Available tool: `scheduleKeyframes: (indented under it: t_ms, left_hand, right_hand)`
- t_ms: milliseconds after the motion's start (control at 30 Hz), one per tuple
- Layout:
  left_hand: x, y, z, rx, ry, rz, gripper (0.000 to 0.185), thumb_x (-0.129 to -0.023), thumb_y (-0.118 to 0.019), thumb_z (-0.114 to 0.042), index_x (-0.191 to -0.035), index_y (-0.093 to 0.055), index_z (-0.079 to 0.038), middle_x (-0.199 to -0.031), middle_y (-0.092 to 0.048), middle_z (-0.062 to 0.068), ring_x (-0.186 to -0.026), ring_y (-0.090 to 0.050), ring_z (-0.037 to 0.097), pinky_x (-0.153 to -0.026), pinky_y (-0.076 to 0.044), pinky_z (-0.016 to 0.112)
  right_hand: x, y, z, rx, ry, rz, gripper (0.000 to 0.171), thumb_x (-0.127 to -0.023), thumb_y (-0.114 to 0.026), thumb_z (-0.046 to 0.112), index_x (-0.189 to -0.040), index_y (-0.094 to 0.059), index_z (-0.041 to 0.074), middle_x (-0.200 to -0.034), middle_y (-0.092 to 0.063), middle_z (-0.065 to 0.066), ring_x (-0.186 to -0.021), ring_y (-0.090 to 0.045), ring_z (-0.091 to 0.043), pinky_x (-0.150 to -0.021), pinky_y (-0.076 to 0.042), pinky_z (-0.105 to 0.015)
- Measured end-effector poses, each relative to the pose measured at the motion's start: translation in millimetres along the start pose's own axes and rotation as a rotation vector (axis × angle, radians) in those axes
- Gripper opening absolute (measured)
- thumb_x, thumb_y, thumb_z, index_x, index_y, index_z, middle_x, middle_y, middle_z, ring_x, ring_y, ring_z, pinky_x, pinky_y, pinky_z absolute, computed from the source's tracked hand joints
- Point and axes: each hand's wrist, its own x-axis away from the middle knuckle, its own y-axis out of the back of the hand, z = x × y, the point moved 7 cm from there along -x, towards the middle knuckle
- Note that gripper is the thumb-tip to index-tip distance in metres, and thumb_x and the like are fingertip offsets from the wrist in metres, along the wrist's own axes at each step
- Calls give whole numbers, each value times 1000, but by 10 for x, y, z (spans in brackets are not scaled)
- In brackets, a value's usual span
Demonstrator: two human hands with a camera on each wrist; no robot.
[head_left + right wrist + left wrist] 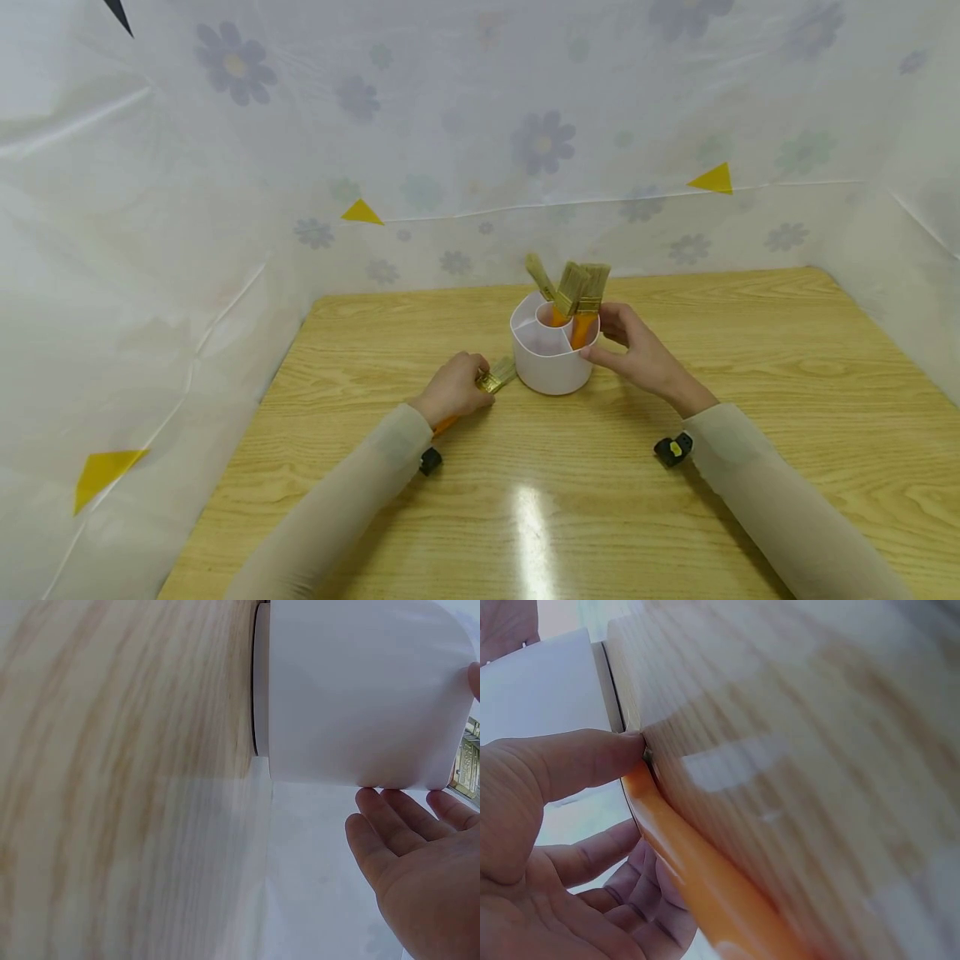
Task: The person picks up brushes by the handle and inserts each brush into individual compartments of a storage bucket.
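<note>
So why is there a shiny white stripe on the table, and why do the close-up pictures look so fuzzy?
In the head view, the stripe is glare from a light on the glossy wooden table. In the left wrist view, the table's grain smears into blur, while the left hand on the orange brush handle looks sharper. In the right wrist view, the wood is also soft and the white holder is washed out.

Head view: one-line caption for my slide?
Left hand grips a brush on the table; right hand touches the holder.

Light wood-grain table (750, 375) enclosed by a white floral plastic sheet (450, 125) bearing yellow triangle markers (713, 179).
</note>
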Motion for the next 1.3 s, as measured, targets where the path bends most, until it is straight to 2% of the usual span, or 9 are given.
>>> scheduleKeyframes:
  t_ms: [700, 1300]
  left_hand:
    - [26, 26, 61, -1, -4, -3, 45, -78, -78, -21, -115, -63, -1, -104, -58, 10, -91, -55, 22, -81, -49, 37]
    - [85, 110, 92, 45, 12, -20, 48, -77, -79, -19, -119, -60, -2, -104, -56, 9, -90, -55, 21, -79, -49, 37]
  right_hand:
    - [3, -1, -2, 7, 1, 2, 66, -89, -69, 17, -141, -31, 2, -138, -41, -17, -130, -39, -32, -110, -25, -52]
    - [-1, 3, -19, 4, 4, 5, 67, -88, -69, 18, -141, -31, 2, -137, -41, -16, -129, -39, -31, -110, -25, -52]
